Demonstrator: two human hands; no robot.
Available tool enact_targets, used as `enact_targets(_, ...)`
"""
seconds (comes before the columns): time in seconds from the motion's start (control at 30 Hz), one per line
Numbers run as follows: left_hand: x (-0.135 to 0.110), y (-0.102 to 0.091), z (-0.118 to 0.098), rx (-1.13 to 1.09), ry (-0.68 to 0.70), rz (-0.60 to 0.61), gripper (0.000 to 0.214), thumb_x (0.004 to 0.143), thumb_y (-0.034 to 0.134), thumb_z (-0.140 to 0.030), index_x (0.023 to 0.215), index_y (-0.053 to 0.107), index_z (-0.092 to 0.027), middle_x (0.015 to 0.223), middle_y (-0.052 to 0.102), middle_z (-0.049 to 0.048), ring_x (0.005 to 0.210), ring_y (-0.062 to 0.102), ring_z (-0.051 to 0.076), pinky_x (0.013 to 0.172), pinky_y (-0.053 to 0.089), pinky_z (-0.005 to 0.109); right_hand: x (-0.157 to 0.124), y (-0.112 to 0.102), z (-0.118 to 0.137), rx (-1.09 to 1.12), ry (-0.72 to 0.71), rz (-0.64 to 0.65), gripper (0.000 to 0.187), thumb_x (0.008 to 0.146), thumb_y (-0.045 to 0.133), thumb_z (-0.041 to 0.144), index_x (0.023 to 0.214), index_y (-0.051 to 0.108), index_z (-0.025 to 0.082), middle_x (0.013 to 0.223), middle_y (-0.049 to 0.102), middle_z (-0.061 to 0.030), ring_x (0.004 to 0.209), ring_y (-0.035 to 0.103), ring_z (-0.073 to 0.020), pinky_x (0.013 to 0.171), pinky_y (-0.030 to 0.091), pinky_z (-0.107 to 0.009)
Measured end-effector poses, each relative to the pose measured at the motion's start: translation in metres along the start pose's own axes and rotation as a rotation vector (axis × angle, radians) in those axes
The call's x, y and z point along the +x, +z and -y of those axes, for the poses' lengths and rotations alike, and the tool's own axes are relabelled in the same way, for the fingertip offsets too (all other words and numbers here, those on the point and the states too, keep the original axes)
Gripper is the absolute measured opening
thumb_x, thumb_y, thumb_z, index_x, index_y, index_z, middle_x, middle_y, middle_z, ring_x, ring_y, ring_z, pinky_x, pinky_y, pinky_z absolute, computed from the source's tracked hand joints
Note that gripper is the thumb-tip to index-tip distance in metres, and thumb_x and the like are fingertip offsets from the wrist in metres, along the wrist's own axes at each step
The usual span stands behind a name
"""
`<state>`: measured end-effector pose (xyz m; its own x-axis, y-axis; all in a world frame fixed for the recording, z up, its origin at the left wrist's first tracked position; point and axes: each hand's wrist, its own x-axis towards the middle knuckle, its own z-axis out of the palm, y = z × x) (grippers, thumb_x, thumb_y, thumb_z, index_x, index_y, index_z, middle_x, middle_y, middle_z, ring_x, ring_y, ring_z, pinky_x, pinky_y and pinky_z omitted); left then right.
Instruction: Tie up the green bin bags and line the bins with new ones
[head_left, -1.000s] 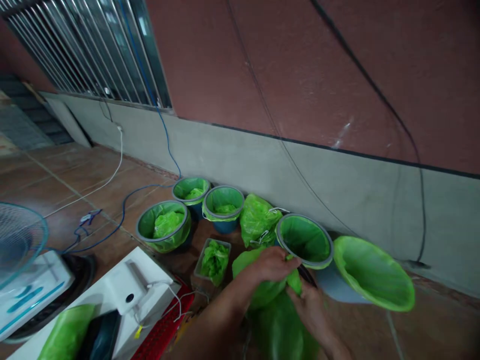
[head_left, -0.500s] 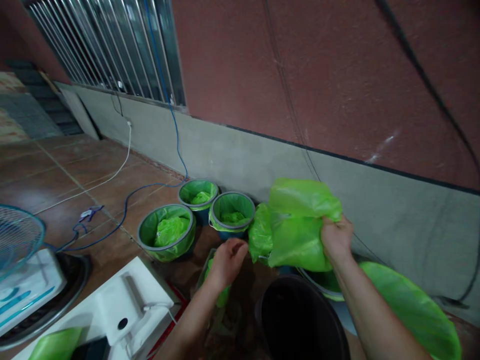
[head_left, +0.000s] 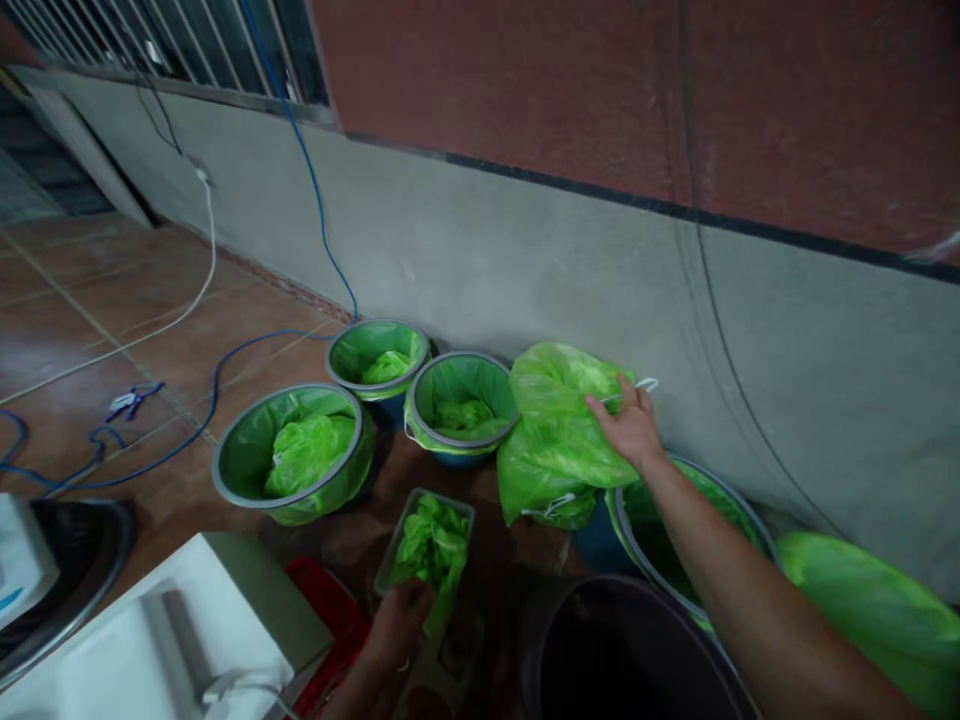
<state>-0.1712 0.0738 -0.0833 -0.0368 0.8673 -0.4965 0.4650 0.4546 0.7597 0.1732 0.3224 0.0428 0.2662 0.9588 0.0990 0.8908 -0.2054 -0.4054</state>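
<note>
The right hand (head_left: 628, 428) is lying palm down on the upper right end of a crumpled, bright green plastic bag (head_left: 559, 440), fingers loosely spread. A thin white drawstring loop (head_left: 643, 384) is poking out just beside the fingertips. I cannot tell whether the hand is pinching the film or only pressing on it.

The bag is slumping against the grey wall (head_left: 525, 270), between a round blue bucket lined in green (head_left: 461, 405) and a grey-rimmed lined bucket (head_left: 637, 530) under the right forearm. Its long axis is running from lower left up to upper right, so most of its bulk is lying left of and below that hand.

The left hand (head_left: 401, 618) is sitting well apart from the bag, curled at the near end of a clear rectangular tray of folded green bags (head_left: 431, 540). Dimness is hiding what exactly it is gripping.

2 more lined buckets (head_left: 292, 450) (head_left: 377, 355) are standing further left, and a dark empty bucket (head_left: 615, 650) is sitting nearest the camera.
</note>
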Motion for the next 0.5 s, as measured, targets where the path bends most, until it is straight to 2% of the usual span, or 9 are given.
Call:
enact_targets(0.1, 0.012, 0.003, 0.012, -0.049, -0.022, -0.007, 0.043, 0.072, 0.049, -0.058, 0.066, 0.061, -0.017, 0.062, 0.057, 0.0022, 0.065, 0.053, 0.018, 0.062, 0.041, 0.027, 0.012, 0.034, 0.008, -0.038, 0.108, 0.129, 0.084, 0.082, 0.046, 0.066, 0.149, 0.025, 0.020, 0.149, 0.030, -0.0178, 0.139, 0.028, -0.0333, 0.110, 0.027, -0.045)
enact_targets(0.2, 0.018, 0.008, 0.030, -0.100, -0.072, -0.012, 0.048, 0.067, 0.054, -0.064, 0.064, 0.062, -0.017, 0.064, 0.061, 0.0041, 0.067, 0.058, 0.020, 0.061, 0.046, 0.028, 0.013, 0.078, 0.009, -0.047, 0.172, 0.221, 0.076, 0.088, 0.044, 0.054, 0.149, 0.023, 0.015, 0.146, 0.033, -0.0191, 0.138, 0.031, -0.0310, 0.110, 0.028, -0.040)
enact_targets(0.3, 0.020, 0.005, 0.038, -0.133, -0.126, -0.042, 0.051, 0.064, 0.056, -0.064, 0.074, 0.067, -0.016, 0.070, 0.066, 0.0059, 0.068, 0.062, 0.022, 0.063, 0.049, 0.031, 0.012, 0.111, 0.007, -0.040, 0.179, 0.269, 0.068, 0.091, 0.042, 0.043, 0.148, 0.023, 0.010, 0.142, 0.037, -0.0214, 0.133, 0.037, -0.0306, 0.105, 0.032, -0.037)
enact_targets(0.4, 0.023, -0.003, 0.031, -0.150, -0.123, -0.070, 0.046, 0.068, 0.055, -0.058, 0.078, 0.069, -0.015, 0.072, 0.068, 0.0059, 0.070, 0.064, 0.022, 0.067, 0.050, 0.031, 0.014, 0.130, 0.006, -0.040, 0.191, 0.314, 0.061, 0.090, 0.043, 0.037, 0.145, 0.030, 0.012, 0.137, 0.041, -0.0205, 0.125, 0.045, -0.0319, 0.100, 0.036, -0.038)
enact_targets(0.5, 0.026, -0.008, 0.022, -0.143, -0.104, -0.109, 0.042, 0.071, 0.054, -0.053, 0.078, 0.069, -0.015, 0.071, 0.068, 0.0057, 0.071, 0.065, 0.022, 0.068, 0.050, 0.031, 0.015, 0.137, 0.006, -0.060, 0.243, 0.357, 0.052, 0.090, 0.039, 0.032, 0.139, 0.040, 0.015, 0.132, 0.046, -0.0190, 0.117, 0.050, -0.0324, 0.092, 0.042, -0.042)
